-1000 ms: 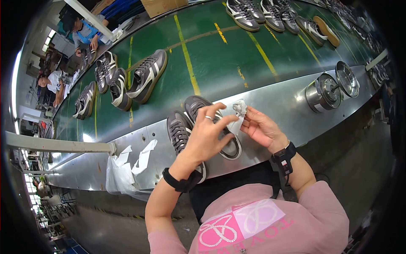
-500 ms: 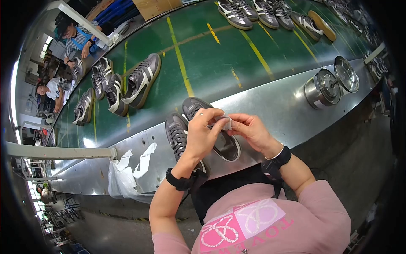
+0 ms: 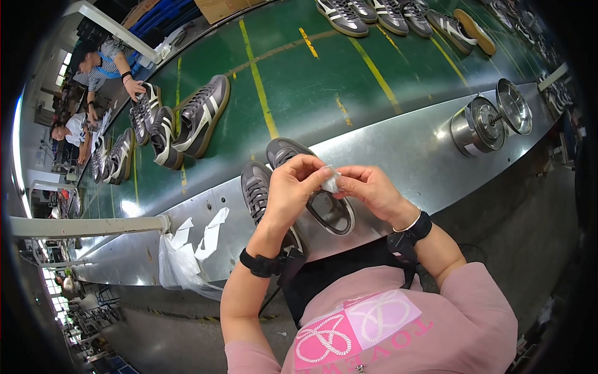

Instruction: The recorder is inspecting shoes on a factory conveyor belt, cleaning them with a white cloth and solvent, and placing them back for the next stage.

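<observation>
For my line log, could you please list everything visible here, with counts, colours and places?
small wad: one, white, pinched between both hands.
grey shoes: two, on the metal ledge under the hands.
shoes on the green belt: about five at left, several more at top.
metal drums: two, silver, ledge at right.
clear bag: one, white scraps on it, ledge at left.
other people: two, far left.
wrist bands: two, black.
left hand, right hand: together over the shoes.
</observation>
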Demonstrator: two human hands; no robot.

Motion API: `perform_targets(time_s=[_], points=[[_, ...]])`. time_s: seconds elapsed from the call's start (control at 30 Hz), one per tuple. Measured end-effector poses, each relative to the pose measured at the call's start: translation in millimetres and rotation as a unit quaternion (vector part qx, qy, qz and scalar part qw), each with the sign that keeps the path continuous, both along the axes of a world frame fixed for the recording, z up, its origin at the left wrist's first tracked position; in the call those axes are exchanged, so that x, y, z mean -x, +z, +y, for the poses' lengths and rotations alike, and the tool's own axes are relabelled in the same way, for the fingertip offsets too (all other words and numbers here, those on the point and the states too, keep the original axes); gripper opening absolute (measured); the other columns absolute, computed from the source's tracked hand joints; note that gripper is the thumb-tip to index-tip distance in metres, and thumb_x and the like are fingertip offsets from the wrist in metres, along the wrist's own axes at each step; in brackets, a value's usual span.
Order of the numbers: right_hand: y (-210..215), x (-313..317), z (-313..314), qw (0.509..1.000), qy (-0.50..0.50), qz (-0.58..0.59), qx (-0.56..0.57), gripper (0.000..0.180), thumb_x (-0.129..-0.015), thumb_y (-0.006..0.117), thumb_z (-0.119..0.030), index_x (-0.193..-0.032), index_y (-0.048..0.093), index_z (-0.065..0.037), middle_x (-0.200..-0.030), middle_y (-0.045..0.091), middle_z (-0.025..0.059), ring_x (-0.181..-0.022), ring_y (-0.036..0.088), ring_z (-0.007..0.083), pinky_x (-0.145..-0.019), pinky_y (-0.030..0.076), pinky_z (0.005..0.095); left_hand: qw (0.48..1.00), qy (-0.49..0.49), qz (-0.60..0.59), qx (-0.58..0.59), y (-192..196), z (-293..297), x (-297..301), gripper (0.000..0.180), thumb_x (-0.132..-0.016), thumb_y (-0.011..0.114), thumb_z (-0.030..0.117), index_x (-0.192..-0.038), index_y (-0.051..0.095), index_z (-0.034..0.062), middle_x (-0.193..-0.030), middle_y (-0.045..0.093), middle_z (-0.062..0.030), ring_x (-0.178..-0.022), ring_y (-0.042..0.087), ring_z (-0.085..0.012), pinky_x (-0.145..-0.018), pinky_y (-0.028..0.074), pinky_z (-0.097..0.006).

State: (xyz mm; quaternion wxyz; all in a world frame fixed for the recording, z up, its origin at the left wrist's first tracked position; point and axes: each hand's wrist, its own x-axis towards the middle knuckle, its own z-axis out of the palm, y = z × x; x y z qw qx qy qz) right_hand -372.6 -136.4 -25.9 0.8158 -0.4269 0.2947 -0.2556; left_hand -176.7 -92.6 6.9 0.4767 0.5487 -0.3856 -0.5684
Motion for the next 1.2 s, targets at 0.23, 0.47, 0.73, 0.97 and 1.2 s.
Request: perform_targets(time_s=[0.23, 0.47, 0.73, 0.97, 1.2], points=[[-7.1, 1.1, -5.4, 0.999, -0.002, 0.033, -0.004, 0.037, -0.095, 0.071, -0.025, -0.121, 0.066, 0.001, -0.104, 0.07, 0.0036, -0.088, 0.065, 0.0094, -0.083, 0.053, 0.0242, 0.995, 0.052, -0.064, 0.051, -2.0, 0.7, -0.1, 0.012, -0.093, 0.071, 0.01, -0.097, 0.064, 0.0014, -0.088, 0.068, -0.0016, -0.079, 0.062, -0.007, -0.069, 0.049, -0.022], [-2.2, 6.3, -9.3, 0.998, 0.019, 0.045, 0.031, 0.036, -0.095, 0.071, -0.017, -0.123, 0.065, 0.003, -0.105, 0.07, 0.004, -0.091, 0.065, 0.0085, -0.082, 0.052, 0.0238, 0.998, 0.046, -0.012, 0.051, -5.2, -1.9, 5.1, 0.01, -0.097, 0.065, 0.008, -0.101, 0.057, 0.0031, -0.09, 0.064, -0.0025, -0.077, 0.062, -0.0086, -0.064, 0.053, -0.023], [3.1, 12.5, -15.9, 0.996, 0.041, 0.046, 0.065, 0.034, -0.094, 0.07, -0.009, -0.125, 0.064, 0.003, -0.106, 0.07, 0.0041, -0.094, 0.065, 0.0079, -0.083, 0.052, 0.0229, 0.999, 0.041, 0.01, 0.035, -6.2, -3.2, -2.7, 0.009, -0.098, 0.064, 0.009, -0.101, 0.058, 0.0032, -0.089, 0.065, -0.0044, -0.076, 0.063, -0.0094, -0.061, 0.053, -0.023], [-10.1, 7.8, -14.2, 0.993, -0.003, -0.065, 0.102, 0.031, -0.093, 0.07, -0.006, -0.123, 0.065, 0.002, -0.113, 0.067, 0.0048, -0.103, 0.061, 0.0103, -0.088, 0.05, 0.0257, 0.976, -0.008, 0.199, -0.084, -10.3, -7.7, 2.7, 0.012, -0.099, 0.064, 0.017, -0.103, 0.061, 0.006, -0.09, 0.067, -0.003, -0.076, 0.064, -0.01, -0.059, 0.052, -0.023], [-9.1, 5.3, -19.1, 0.959, -0.062, -0.028, 0.273, 0.02, -0.087, 0.073, -0.002, -0.107, 0.072, 0.0, -0.11, 0.063, 0.007, -0.103, 0.06, 0.0145, -0.087, 0.049, 0.0268, 0.943, -0.017, 0.281, -0.18, -3.4, -7.2, 4.3, 0.02, -0.102, 0.059, 0.023, -0.114, 0.06, 0.0067, -0.098, 0.068, -0.0041, -0.085, 0.069, -0.0121, -0.069, 0.061, -0.027]])
